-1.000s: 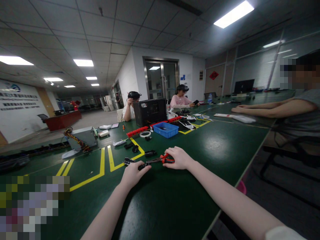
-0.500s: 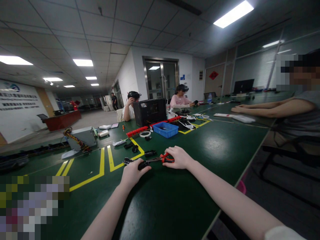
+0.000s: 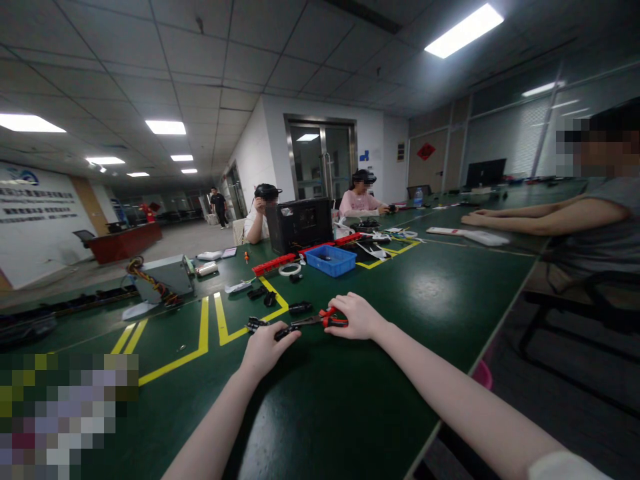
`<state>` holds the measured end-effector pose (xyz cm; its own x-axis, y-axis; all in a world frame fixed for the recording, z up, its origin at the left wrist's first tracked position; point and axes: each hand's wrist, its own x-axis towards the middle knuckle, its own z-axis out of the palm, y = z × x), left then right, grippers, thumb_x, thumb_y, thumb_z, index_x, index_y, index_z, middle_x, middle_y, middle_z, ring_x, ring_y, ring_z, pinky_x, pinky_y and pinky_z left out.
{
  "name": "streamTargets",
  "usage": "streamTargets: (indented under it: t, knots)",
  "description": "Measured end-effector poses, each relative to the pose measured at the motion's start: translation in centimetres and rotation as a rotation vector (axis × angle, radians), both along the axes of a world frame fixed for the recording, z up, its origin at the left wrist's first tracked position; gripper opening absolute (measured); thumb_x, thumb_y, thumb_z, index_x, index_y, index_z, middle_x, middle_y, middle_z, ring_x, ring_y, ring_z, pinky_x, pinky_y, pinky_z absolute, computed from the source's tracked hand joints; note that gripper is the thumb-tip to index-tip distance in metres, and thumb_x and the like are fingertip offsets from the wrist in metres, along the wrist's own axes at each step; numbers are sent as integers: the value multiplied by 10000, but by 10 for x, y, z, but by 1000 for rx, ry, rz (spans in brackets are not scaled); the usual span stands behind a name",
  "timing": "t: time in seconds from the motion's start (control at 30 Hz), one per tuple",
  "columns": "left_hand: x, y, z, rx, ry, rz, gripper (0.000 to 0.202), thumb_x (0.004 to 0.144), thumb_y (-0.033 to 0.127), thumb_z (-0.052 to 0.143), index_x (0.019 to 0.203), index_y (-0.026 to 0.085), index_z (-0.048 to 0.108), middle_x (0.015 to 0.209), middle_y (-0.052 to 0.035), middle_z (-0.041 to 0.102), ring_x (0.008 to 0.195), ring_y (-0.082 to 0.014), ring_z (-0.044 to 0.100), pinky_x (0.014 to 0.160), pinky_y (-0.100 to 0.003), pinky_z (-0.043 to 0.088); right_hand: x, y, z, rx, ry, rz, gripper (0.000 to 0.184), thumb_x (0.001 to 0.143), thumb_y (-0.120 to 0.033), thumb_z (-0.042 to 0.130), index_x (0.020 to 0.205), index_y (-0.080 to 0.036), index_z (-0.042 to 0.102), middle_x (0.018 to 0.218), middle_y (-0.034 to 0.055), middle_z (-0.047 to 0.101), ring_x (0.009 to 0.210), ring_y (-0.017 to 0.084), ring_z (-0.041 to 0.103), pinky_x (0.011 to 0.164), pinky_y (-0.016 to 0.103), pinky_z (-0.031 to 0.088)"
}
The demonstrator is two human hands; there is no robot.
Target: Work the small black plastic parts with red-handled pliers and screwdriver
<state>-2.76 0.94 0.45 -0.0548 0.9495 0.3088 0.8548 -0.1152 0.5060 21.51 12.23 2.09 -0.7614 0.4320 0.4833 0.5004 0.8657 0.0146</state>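
Observation:
My right hand (image 3: 356, 316) is closed around the red and black handles of a pair of long-nose pliers (image 3: 334, 319). Their jaws point left, toward a small black part (image 3: 286, 332) pinched in my left hand (image 3: 264, 351). The jaw tips meet or nearly meet the end of that part; I cannot tell whether they clamp it. Just behind the pliers a black cylindrical piece (image 3: 301, 307) lies on the green table (image 3: 350, 413). Another black piece (image 3: 256, 323) sits beside my left hand, partly hidden by it.
A blue bin (image 3: 332, 264) stands ahead, before a black computer case (image 3: 300, 223). White tape (image 3: 290, 269) and small black parts (image 3: 269, 297) lie near it. To the left is a power supply (image 3: 163, 277) with cables. Other people sit around the table, one at the right.
My left hand and the black part have shifted very slightly. The pliers stay nearly where they were. In the far background a standing person has moved left.

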Motion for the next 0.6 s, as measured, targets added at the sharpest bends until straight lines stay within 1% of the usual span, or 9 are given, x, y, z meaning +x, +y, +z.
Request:
streamTargets:
  t: [0.2, 0.33, 0.4, 0.47, 0.6]
  knots:
    - [-1, 2, -1, 19, -51, -42, 420, 832, 570, 509, 855, 199, 707, 788, -24, 714, 729, -201, 640, 655, -258, 426, 0, 0, 0, -2, -4, 4, 450, 750, -577, 606, 951, -177, 559, 905, 75, 620, 817, 206, 576, 767, 325, 363]
    - [-2, 2, -2, 25, -61, -53, 430, 833, 574, 506, 843, 193, 705, 773, -23, 707, 714, -201, 635, 654, -264, 426, 0, 1, 0, 24, -16, -12, 382, 714, -415, 657, 987, -169, 552, 966, 89, 609, 856, 216, 562, 781, 326, 359]
    - [-2, 2, -2, 31, -63, -57, 430, 836, 575, 504, 849, 195, 705, 784, -25, 707, 720, -202, 637, 670, -269, 433, 0, 1, 1, 39, -21, -18, 379, 697, -344, 658, 1012, -162, 548, 992, 98, 603, 871, 220, 554, 789, 329, 356]
    - [-2, 1, -2, 37, -65, -62, 427, 836, 574, 505, 860, 196, 702, 801, -26, 709, 732, -205, 639, 685, -273, 440, 0, 1, 1, 55, -17, -16, 370, 707, -319, 641, 1025, -154, 547, 1003, 106, 598, 873, 221, 547, 792, 333, 352]
    - [-2, 0, -2, 39, -61, -71, 411, 836, 564, 514, 870, 196, 693, 802, -29, 707, 731, -206, 639, 688, -276, 446, 0, 1, 1, 84, 4, 0, 325, 735, -314, 605, 1014, -156, 550, 981, 108, 599, 858, 220, 543, 789, 335, 343]
